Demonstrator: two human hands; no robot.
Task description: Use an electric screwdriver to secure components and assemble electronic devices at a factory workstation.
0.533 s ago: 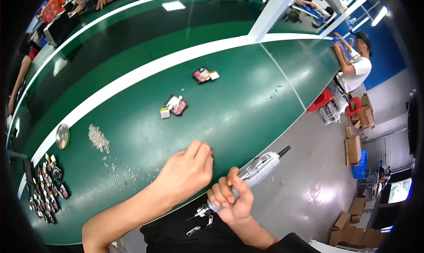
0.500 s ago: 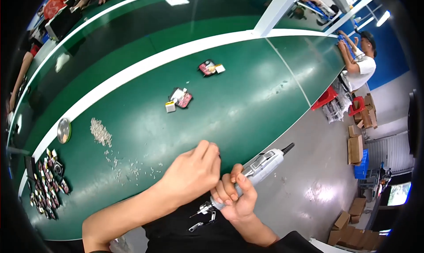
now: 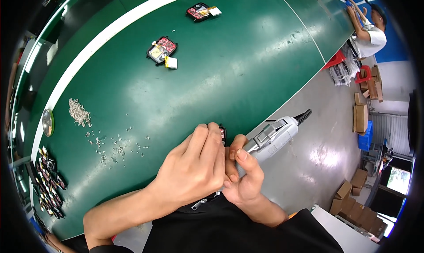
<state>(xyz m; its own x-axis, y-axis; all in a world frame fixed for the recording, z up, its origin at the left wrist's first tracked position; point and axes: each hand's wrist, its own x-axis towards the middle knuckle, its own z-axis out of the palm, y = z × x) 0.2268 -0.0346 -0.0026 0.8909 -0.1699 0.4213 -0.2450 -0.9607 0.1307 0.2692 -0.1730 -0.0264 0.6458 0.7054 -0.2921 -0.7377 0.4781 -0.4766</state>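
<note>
My left hand (image 3: 190,169) is closed, its fingers curled down at the bench's near edge. Just past its fingertips peeks a small black-cased device (image 3: 222,132) with a red part, mostly hidden by the hand. My right hand (image 3: 247,175) wraps round a grey electric screwdriver (image 3: 271,140), its black cord end pointing away to the right. The two hands touch or nearly touch, and the screwdriver's tip is hidden behind my left hand. Farther up the green bench (image 3: 190,89) lie two open black-cased devices (image 3: 162,49) (image 3: 201,12), each with a pale battery beside it.
At the left are a pile of small screws (image 3: 79,112), scattered screws (image 3: 117,149), a round dish (image 3: 47,122) and a heap of devices (image 3: 48,182). A person in white (image 3: 373,39) works at the far right. Cardboard boxes (image 3: 360,114) stand on the floor.
The view has tilted down, so the bench things sit higher in it. My hands have come closer together, and the screwdriver's tip, visible before below my left hand, is now hidden.
</note>
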